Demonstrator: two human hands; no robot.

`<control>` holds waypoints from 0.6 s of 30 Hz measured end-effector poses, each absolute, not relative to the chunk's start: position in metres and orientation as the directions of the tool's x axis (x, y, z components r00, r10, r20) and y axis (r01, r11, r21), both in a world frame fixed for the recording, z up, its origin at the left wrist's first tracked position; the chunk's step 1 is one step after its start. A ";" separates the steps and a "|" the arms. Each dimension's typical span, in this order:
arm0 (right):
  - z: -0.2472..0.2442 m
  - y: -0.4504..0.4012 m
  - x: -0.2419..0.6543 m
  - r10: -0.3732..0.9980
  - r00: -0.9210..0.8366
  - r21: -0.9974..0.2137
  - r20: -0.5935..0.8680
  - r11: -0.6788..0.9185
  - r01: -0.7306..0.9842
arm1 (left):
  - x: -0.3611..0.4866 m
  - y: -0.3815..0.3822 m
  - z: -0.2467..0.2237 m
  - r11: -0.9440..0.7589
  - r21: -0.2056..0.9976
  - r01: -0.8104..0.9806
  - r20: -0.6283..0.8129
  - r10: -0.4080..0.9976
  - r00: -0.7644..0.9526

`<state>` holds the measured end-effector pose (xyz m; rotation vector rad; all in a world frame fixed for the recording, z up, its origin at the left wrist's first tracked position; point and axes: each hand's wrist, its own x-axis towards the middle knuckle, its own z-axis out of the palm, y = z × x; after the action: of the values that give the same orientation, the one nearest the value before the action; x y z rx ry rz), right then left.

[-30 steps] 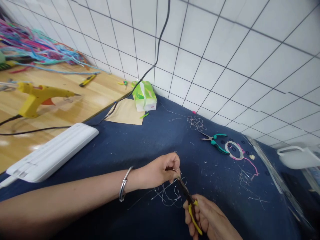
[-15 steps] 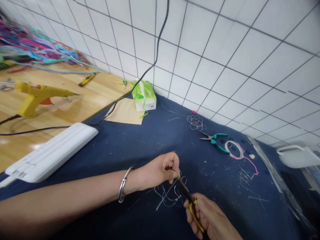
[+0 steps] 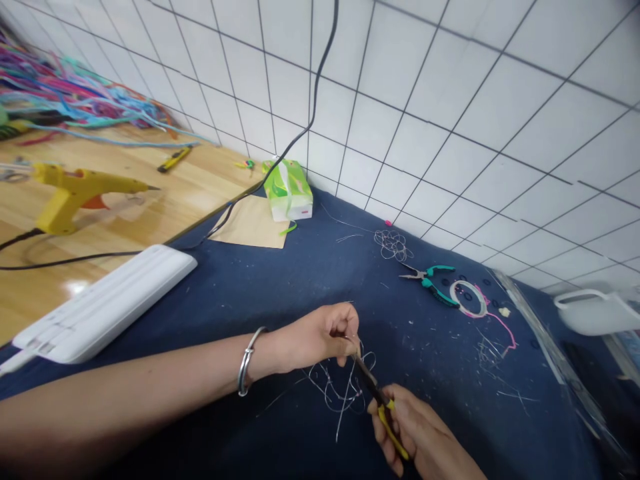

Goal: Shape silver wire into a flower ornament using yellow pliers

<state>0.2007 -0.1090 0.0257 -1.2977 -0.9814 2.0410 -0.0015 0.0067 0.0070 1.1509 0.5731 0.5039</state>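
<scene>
My left hand [image 3: 327, 333], with a silver bangle [image 3: 245, 363] at its wrist, is closed in a pinch on thin silvery wire [image 3: 327, 393]. Loose loops of that wire hang below the fingers, with small beads or twists on them. My right hand [image 3: 415, 427] is wrapped round the yellow-and-black handles of pliers [image 3: 370, 383]. The jaws of these pliers reach up to the left fingertips and touch the wire there; the exact grip point is hidden.
Teal-handled pliers [image 3: 430, 281], a wire coil [image 3: 393, 245] and a white ring-shaped roll [image 3: 469, 299] lie at the right. A white power strip [image 3: 105, 303], yellow glue gun [image 3: 80, 193], tissue pack [image 3: 289, 190] and brown paper [image 3: 250, 223] are at the left. A tiled wall [image 3: 390, 87] rises behind.
The loose wire end under my left hand has swung to the right and points more straight down. Both hands and the pliers have barely moved.
</scene>
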 end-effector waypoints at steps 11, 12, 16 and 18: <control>0.025 -0.113 0.195 0.789 -0.354 -0.857 -0.503 -0.508 0.086 | 0.001 0.003 0.004 0.407 0.900 -0.155 -0.182 0.674 0.716; 0.025 -0.113 0.195 0.787 -0.358 -0.854 -0.502 -0.518 0.060 | 0.001 0.003 0.004 0.402 0.902 -0.156 -0.176 0.674 0.717; 0.021 -0.111 0.196 0.768 -0.368 -0.811 -0.524 -0.582 -0.058 | 0.001 0.005 0.008 0.381 0.909 -0.167 -0.151 0.676 0.721; 0.020 -0.112 0.197 0.758 -0.375 -0.787 -0.533 -0.607 -0.108 | 0.001 0.005 0.009 0.379 0.907 -0.184 -0.136 0.677 0.723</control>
<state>0.1967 -0.1119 0.0196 -1.2838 -0.9049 2.0229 0.0009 0.0048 0.0087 1.0467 0.5462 0.5864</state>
